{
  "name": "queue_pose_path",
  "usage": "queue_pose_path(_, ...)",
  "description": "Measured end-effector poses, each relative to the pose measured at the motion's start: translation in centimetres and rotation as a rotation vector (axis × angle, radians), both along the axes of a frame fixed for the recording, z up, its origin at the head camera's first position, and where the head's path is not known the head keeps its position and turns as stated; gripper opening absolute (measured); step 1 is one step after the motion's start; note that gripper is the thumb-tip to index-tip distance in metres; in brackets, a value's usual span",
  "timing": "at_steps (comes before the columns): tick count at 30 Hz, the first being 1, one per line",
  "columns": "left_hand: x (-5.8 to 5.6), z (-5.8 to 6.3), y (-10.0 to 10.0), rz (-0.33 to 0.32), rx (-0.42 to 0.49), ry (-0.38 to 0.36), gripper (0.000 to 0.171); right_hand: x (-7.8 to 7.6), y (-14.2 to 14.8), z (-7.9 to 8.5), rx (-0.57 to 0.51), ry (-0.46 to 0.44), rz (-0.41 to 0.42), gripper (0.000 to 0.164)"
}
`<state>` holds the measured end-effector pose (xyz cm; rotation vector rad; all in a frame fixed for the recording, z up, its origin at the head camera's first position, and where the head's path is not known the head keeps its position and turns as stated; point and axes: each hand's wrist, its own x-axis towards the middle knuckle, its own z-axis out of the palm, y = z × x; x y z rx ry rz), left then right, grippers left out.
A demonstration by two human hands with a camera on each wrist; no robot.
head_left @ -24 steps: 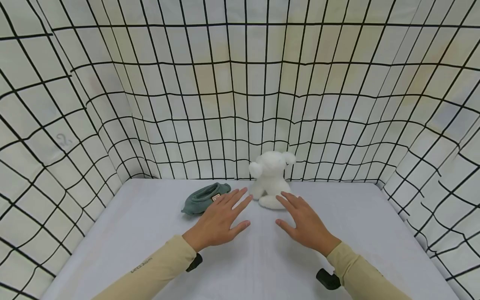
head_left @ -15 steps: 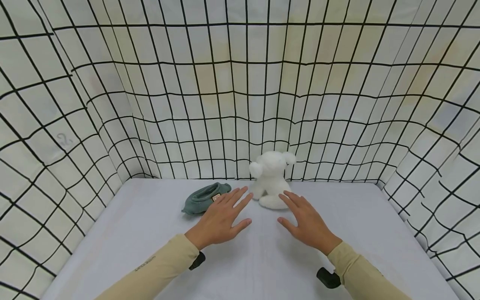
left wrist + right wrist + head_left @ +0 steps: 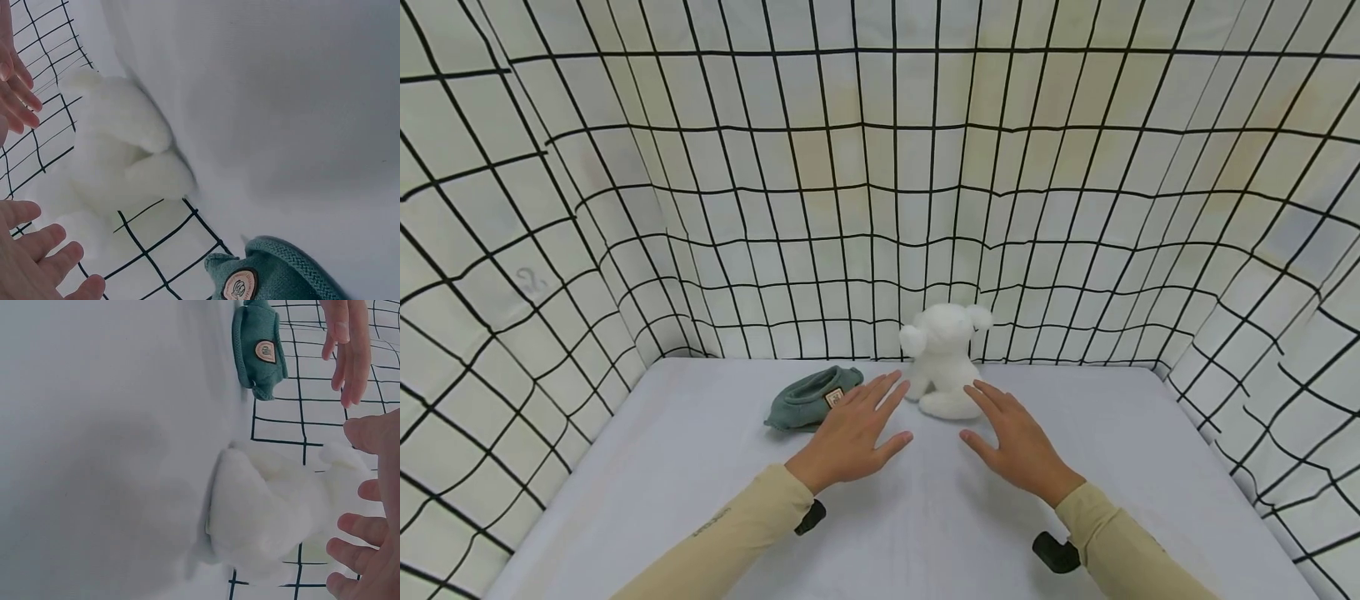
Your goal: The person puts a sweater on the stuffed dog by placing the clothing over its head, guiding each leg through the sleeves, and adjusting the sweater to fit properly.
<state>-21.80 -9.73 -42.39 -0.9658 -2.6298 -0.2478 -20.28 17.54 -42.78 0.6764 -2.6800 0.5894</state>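
A white plush animal (image 3: 946,358) with round ears sits upright near the back edge of the table. To its left lies a small green knitted garment (image 3: 805,402) with a patch on it, its opening facing up. My left hand (image 3: 853,433) hovers over the table with fingers spread, its fingertips overlapping the garment's right end in the head view. My right hand (image 3: 1018,442) is held palm down in front of the plush, fingers extended and holding nothing. In the right wrist view the plush (image 3: 262,506) and the garment (image 3: 259,353) both show beyond the fingers.
A white table (image 3: 917,533) lies under both hands. White walls with a black grid (image 3: 880,208) enclose it at the back and on both sides. Black camera mounts (image 3: 1056,552) hang under the wrists.
My left hand has shifted slightly right and forward, towards the plush. The right hand has drifted a little right. Plush and garment have stayed in place.
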Motion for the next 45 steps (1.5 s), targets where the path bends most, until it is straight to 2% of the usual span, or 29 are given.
queue_pose_path(20,-0.8,-0.9,0.7,0.042,0.016,-0.032,0.071,-0.7,0.4,-1.0,-0.025,-0.053,-0.039,0.066)
queue_pose_path(31,-1.6,-1.7,0.8,0.082,0.038,-0.092,0.072,-1.1,0.6,-1.3,-0.055,-0.052,-0.051,0.065)
queue_pose_path(39,-2.2,-1.6,1.3,0.080,0.079,-0.111,0.070,-1.4,0.6,-1.4,-0.049,-0.049,-0.062,0.064)
queue_pose_path(45,-2.5,-1.4,1.6,0.105,0.078,-0.164,0.071,-1.7,0.6,-1.7,-0.060,-0.048,-0.071,0.065)
